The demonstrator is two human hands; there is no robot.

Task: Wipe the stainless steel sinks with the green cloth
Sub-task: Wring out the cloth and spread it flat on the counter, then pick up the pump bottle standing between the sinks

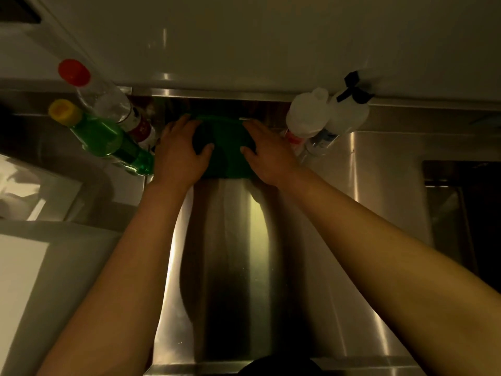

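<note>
Left hand (179,156), right hand (268,156) press green cloth (227,150) — bottle labels (141,128) blurred.

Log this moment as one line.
left hand: pressing green cloth | right hand: pressing green cloth | cloth: on steel surface, far end

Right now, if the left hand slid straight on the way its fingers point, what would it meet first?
Likely the steel backsplash behind the green cloth, though depth is unclear.

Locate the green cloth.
Head view, centre: the green cloth lies on the stainless steel surface near the back wall, under the left hand and right hand, between the yellow-capped green bottle and white bottle.
</note>
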